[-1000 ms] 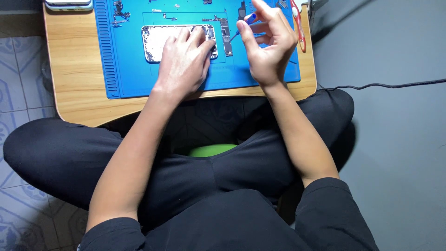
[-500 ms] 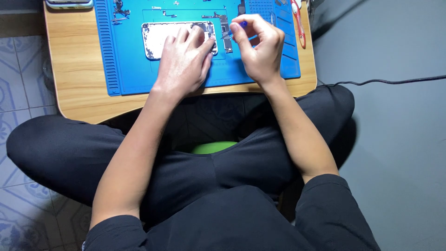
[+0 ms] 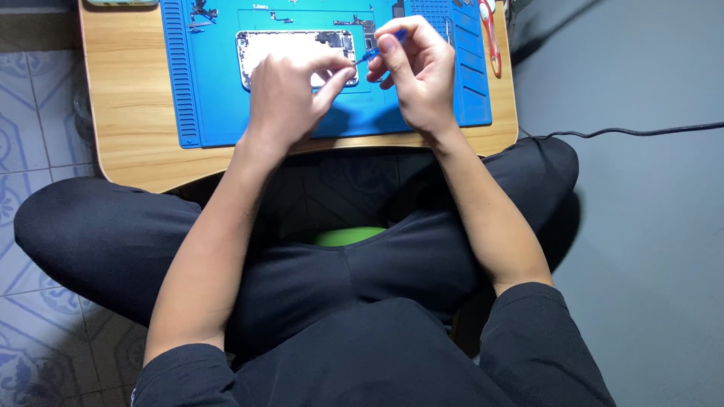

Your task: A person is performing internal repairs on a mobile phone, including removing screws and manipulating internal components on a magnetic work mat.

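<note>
The left hand (image 3: pixel 290 94) rests on the opened white-framed phone body (image 3: pixel 280 53) in the middle of the blue ribbed silicone work mat (image 3: pixel 226 113), its thumb and forefinger drawn narrowly together over the phone's right end and covering much of it. Just beside it, the right hand (image 3: pixel 418 75) pinches a thin blue-handled tool (image 3: pixel 373 51) between curled fingers, its tip at the phone's right edge. Small dark loose parts (image 3: pixel 202 13) lie along the mat's far edge, red-handled cutters (image 3: pixel 492 38) at its right side, all on the low light wooden table (image 3: pixel 128 98), while a black cable (image 3: pixel 641 131) crosses the grey floor.

A wooden tabletop (image 3: pixel 128 98) stood over a tiled floor (image 3: pixel 30 98). On it lay a blue mat (image 3: pixel 219 113), and a phone (image 3: pixel 121 2) at the far edge.
</note>
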